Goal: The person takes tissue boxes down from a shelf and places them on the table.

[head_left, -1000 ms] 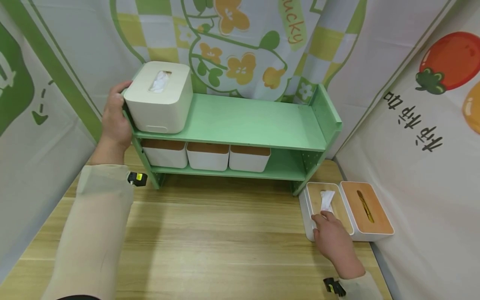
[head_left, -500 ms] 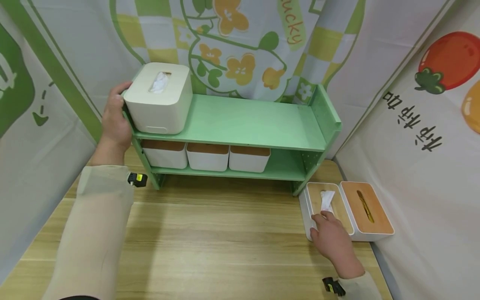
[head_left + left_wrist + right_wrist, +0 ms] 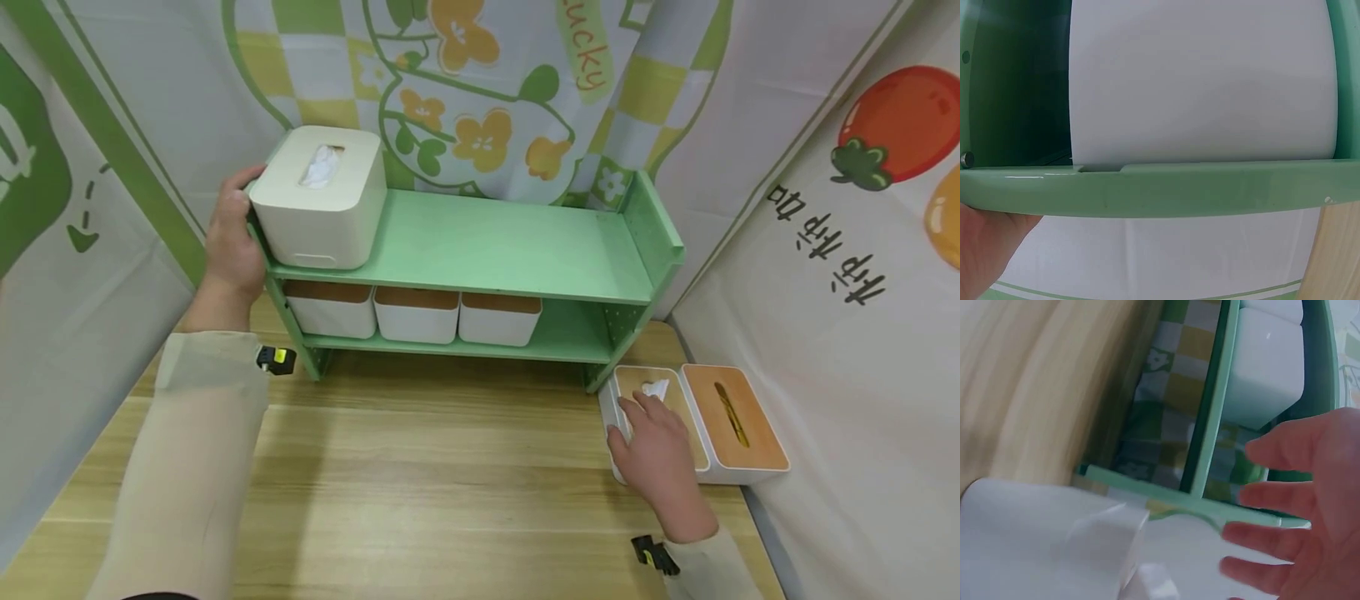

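My left hand [image 3: 234, 242] grips the left side panel of the green shelf [image 3: 495, 242]; in the left wrist view part of the hand [image 3: 988, 250] lies against the panel's green edge [image 3: 1197, 190]. Beside it, on the top board, stands a cream tissue box [image 3: 322, 221] with a tissue in its slot. My right hand [image 3: 663, 454] is over a white box with a light wooden lid [image 3: 678, 404], partly covering its tissue [image 3: 657, 388]. The right wrist view shows this hand [image 3: 1310, 512] with fingers spread, holding nothing, apart from the white box [image 3: 1041, 544].
Three white boxes with brown lids [image 3: 416, 315] stand in a row on the lower board. Another white box with an orange-brown lid [image 3: 757, 425] touches the right side of the wooden-lidded one. Printed cloth walls enclose the wooden table [image 3: 435, 475] at the back and sides.
My right hand has shifted slightly up and left over the wooden-lidded box, with its fingers spreading away from the tissue. My left hand and the shelf stay where they were.
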